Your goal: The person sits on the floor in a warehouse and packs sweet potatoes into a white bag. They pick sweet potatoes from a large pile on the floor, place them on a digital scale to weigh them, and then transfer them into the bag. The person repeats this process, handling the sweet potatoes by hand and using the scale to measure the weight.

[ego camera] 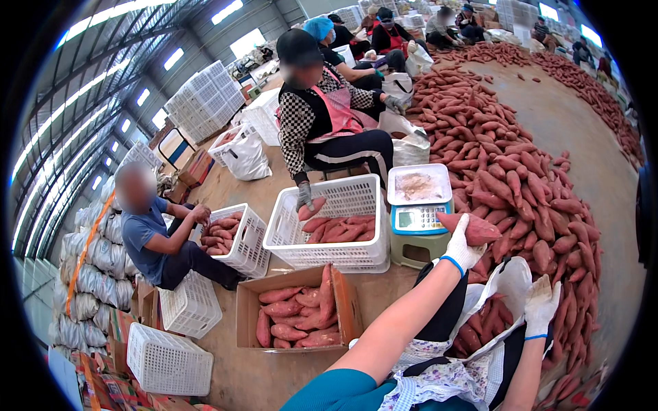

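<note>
My left hand (462,250), in a white knit glove with a blue cuff, holds a large red-skinned sweet potato (482,231) beside the heap. Just behind that root is a digital scale (406,220) with a soiled white pan (437,192), set on a green stool (398,250). My right hand (541,307), gloved alike, is at the right side of a white sack (506,277) between my legs; its fingers are apart and hold nothing visible. Several sweet potatoes (483,324) lie inside the sack. I cannot tell whether the right hand touches the sack's rim.
A long sweet potato heap (493,154) runs along the right. To the left stand a cardboard box (352,303) of sweet potatoes and a white plastic crate (326,254), where a co-worker's gloved hand (304,198) holds one root. Another person (149,236) sits by a second crate (250,249).
</note>
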Action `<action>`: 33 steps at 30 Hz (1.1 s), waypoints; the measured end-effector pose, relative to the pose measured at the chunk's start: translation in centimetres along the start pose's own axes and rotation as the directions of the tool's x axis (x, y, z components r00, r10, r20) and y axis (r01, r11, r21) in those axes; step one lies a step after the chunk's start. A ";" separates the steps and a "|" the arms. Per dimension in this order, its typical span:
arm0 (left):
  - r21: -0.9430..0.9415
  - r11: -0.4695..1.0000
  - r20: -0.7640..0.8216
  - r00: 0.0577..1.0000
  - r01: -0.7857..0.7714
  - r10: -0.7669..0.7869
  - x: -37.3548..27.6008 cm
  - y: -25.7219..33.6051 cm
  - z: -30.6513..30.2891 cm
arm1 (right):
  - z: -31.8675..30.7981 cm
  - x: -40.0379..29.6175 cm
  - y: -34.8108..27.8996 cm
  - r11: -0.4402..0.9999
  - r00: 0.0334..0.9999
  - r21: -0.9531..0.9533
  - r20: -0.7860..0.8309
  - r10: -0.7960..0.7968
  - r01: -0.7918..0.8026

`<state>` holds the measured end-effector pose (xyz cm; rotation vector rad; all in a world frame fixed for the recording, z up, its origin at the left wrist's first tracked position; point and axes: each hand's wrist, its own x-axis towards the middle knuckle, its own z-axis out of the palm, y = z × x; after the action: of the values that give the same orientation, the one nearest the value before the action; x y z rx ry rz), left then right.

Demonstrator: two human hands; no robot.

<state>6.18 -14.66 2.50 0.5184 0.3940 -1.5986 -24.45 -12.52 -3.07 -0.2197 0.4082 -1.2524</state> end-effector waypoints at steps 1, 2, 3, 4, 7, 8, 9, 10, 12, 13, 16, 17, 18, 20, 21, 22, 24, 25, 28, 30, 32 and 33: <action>-0.002 1.000 0.008 1.000 -0.003 0.003 0.0 0.1 -0.1 | -0.1 0.1 0.0 1.000 1.000 -0.006 -0.011 -0.003 0.003; -0.003 1.000 0.016 1.000 -0.006 0.006 0.1 0.2 -0.2 | -0.2 0.2 0.1 1.000 1.000 -0.012 -0.022 -0.006 0.006; -0.005 1.000 0.023 1.000 -0.008 0.008 0.0 0.3 -0.2 | -0.2 0.3 0.2 1.000 0.999 -0.018 -0.034 -0.009 0.009; -0.006 1.000 0.012 1.000 -0.010 0.010 0.0 0.4 -0.2 | -0.3 0.3 0.2 1.000 1.000 -0.015 -0.028 -0.010 0.010; -0.006 1.000 0.003 1.000 -0.016 0.016 -0.4 0.1 0.4 | -0.6 0.4 0.0 1.000 1.000 -0.014 -0.015 -0.021 0.021; -0.003 1.000 0.016 1.000 -0.019 0.019 -0.6 -0.2 0.6 | -0.8 0.5 -0.2 0.999 0.999 -0.017 -0.016 -0.028 0.027; -0.002 1.000 0.024 0.999 -0.030 0.030 -0.8 0.0 0.4 | -0.9 0.6 0.0 1.000 1.000 -0.018 -0.018 -0.025 0.025; -0.009 1.000 0.027 0.999 -0.022 0.022 -0.3 0.2 0.1 | -1.0 0.7 0.0 1.000 1.000 -0.023 -0.003 -0.020 0.020; -0.003 1.000 0.030 0.999 -0.029 0.029 -0.2 0.1 0.1 | -1.4 0.9 -0.2 0.999 1.000 -0.036 0.026 -0.014 0.015; 0.001 1.000 0.032 0.999 -0.031 0.031 -0.2 0.0 0.3 | -1.7 1.0 -0.4 0.999 1.000 -0.040 0.021 -0.017 0.017; -0.023 1.000 0.047 0.999 -0.022 0.023 -0.2 0.1 0.0 | -2.4 1.4 -0.5 0.999 0.999 -0.040 0.049 -0.002 0.004; -0.034 0.999 0.054 0.998 -0.018 0.020 -0.1 0.2 -0.1 | -2.6 1.4 -0.8 0.999 0.999 -0.049 0.044 -0.008 0.010; -0.031 0.998 0.151 0.987 -0.048 0.052 -0.2 -0.1 -0.2 | -3.1 1.5 -1.2 0.998 0.999 -0.055 0.040 -0.012 0.015; -0.073 0.996 0.126 0.991 -0.045 0.054 1.0 0.2 -1.0 | -3.5 1.8 -0.5 0.999 0.990 -0.049 0.137 0.027 -0.020; -0.102 0.994 0.098 0.995 -0.023 0.033 1.6 0.1 -1.1 | -4.0 1.9 -0.6 0.998 0.980 -0.065 0.199 0.027 -0.015; -0.106 0.994 0.073 0.997 -0.012 0.020 1.7 0.0 -1.1 | -4.1 1.7 -0.7 0.998 0.982 -0.062 0.185 0.028 -0.017; -0.109 0.994 0.081 0.997 -0.008 0.017 1.6 -0.1 -1.2 | -4.2 1.6 -0.9 0.998 0.983 -0.055 0.184 0.031 -0.021; -0.097 0.995 0.082 0.996 -0.013 0.021 1.5 -0.1 -1.4 | -4.2 1.7 -0.8 0.998 0.975 -0.048 0.215 0.052 -0.043; -0.063 0.997 0.083 0.995 -0.046 0.051 0.1 -0.5 -0.3 | -4.7 2.1 -1.5 0.997 0.963 -0.054 0.260 0.067 -0.055; -0.059 0.997 0.073 0.996 -0.042 0.046 0.7 -0.2 -0.3 | -4.8 2.5 -1.6 0.998 0.964 -0.042 0.260 0.059 -0.050; -0.058 0.997 0.067 0.996 -0.047 0.051 1.2 0.3 -0.9 | -4.9 2.5 -1.2 0.997 0.957 -0.036 0.283 0.068 -0.061; -0.057 0.997 0.073 0.996 -0.045 0.049 1.3 0.3 -0.9 | -4.9 2.6 -1.4 0.997 0.949 -0.039 0.307 0.073 -0.064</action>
<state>6.53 -15.27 1.02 0.4218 0.3669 -1.5524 -27.09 -15.11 -7.49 -0.4166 0.1620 -1.1215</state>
